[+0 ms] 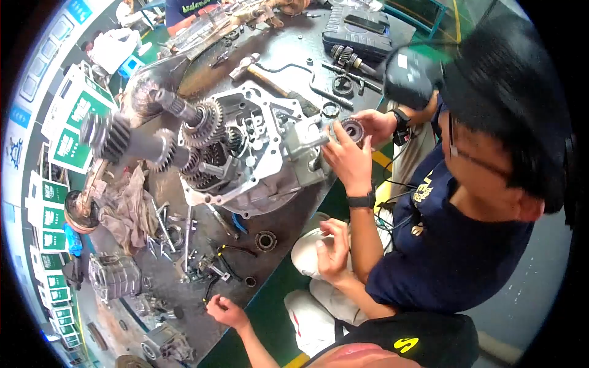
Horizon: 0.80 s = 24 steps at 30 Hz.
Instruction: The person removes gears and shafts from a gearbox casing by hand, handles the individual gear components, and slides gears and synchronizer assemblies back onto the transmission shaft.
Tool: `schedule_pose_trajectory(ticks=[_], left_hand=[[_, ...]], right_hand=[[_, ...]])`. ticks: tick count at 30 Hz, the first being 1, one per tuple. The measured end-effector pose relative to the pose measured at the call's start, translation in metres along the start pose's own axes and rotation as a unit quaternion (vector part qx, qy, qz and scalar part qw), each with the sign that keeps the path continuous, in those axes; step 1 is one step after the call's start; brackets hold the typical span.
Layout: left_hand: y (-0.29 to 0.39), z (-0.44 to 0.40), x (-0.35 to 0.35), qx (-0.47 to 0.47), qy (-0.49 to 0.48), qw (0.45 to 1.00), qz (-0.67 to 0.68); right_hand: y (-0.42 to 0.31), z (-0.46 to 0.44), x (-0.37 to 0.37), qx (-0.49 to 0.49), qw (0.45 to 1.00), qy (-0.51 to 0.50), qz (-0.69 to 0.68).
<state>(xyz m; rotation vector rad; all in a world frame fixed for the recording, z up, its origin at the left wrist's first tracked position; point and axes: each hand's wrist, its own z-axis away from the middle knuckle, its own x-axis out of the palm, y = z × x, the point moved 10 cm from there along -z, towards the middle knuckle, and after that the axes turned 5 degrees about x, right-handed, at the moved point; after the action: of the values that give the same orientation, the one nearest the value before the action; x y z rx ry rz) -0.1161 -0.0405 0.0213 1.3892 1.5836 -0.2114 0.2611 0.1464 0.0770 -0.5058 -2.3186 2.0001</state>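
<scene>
My left hand (228, 313) is over the table's near edge, its fingers loosely bent and apart with nothing visible in them. Just beyond its fingertips lies a thin black strip (211, 289) with a yellow end. My right hand (333, 251) is raised off the table, fingers apart and holding nothing. Beyond my hands stands an opened gearbox housing (245, 190) with meshed gears (205, 122) inside. A shaft with helical gears (165, 150) sticks out to the left. A loose ring gear (265, 240) and a small ring (250, 281) lie nearer.
At right, a co-worker in a cap holds a toothed ring (353, 130) in both hands (350, 156). A hammer (264, 76), a bent bar (313, 76) and a tool case (359, 34) with a phone lie behind. Rags (132, 208) and metal housings (113, 276) are left.
</scene>
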Motion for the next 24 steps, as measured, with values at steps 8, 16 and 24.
schedule_pose_trajectory(ticks=[8,16,24], left_hand=[[-0.035,0.009,-0.075,-0.228,0.028,0.971,0.065],[-0.148,0.169,-0.064,-0.767,0.14,0.593,0.2],[-0.17,0.218,-0.015,-0.838,0.264,0.475,0.046]], right_hand=[[0.017,0.008,0.015,0.053,0.993,-0.064,0.089],[0.01,0.006,0.028,0.027,0.985,-0.072,0.156],[-0.001,0.002,0.029,0.014,0.987,-0.105,0.122]])
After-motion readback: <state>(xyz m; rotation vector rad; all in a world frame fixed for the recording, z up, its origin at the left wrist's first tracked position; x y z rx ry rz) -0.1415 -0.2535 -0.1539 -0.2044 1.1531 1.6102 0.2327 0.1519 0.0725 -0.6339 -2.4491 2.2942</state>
